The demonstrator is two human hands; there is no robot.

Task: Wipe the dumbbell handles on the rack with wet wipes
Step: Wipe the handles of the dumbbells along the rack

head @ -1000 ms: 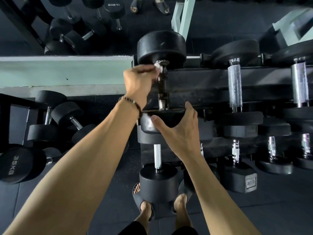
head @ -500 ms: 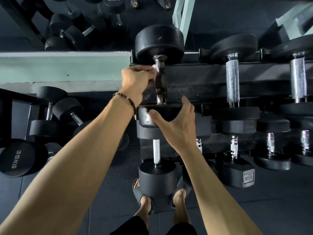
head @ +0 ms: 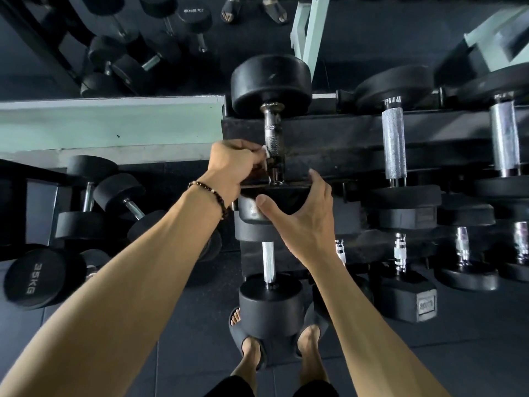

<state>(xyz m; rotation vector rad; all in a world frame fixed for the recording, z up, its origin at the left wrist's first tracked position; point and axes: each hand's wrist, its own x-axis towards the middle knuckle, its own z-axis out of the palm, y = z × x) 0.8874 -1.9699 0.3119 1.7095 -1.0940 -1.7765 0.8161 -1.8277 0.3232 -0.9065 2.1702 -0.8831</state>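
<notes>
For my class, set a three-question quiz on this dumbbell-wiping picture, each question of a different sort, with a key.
1. True or false: the left hand pinches a white wipe against the dumbbell handle.
2. Multiple choice: the right hand is
A. gripping that same handle
B. cupping the near head of that dumbbell
C. hanging clear of the rack
3. Fill in: the bracelet sits on the ____ wrist.

Key: 1 true; 2 B; 3 left.
</notes>
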